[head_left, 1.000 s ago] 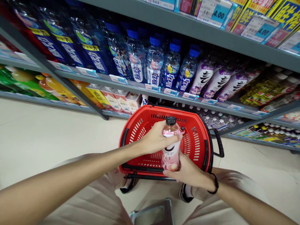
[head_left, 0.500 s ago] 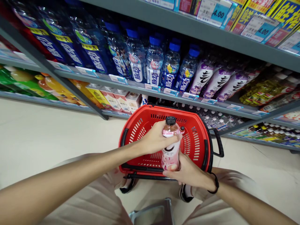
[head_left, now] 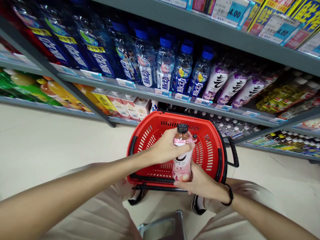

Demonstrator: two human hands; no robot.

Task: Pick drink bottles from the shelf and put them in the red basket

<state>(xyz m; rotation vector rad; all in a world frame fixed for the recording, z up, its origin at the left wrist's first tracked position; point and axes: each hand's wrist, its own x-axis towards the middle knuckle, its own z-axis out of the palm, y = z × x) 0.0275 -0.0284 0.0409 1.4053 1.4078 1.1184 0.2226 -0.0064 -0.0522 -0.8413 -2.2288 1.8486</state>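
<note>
I hold a pink-labelled drink bottle [head_left: 182, 163] with a black cap upright over the red shopping basket [head_left: 150, 116]. My left hand [head_left: 166, 145] is wrapped round its upper part, the thumb across the front below the neck. Around its lower end closes my right hand [head_left: 200, 181], with a black band on the wrist. Just behind the bottle's shoulder a second small dark cap [head_left: 194, 137] shows; what it belongs to is mostly hidden. The basket stands on the floor between my legs, its black handle [head_left: 233, 152] sticking out to the right.
Ahead, a grey shelf [head_left: 155, 95] carries blue-capped bottles [head_left: 165, 65] and purple-and-white bottles [head_left: 232, 86]. Cartons [head_left: 128, 106] and more bottles [head_left: 228, 126] fill the level below. A metal-framed stool [head_left: 162, 226] is partly visible beneath me.
</note>
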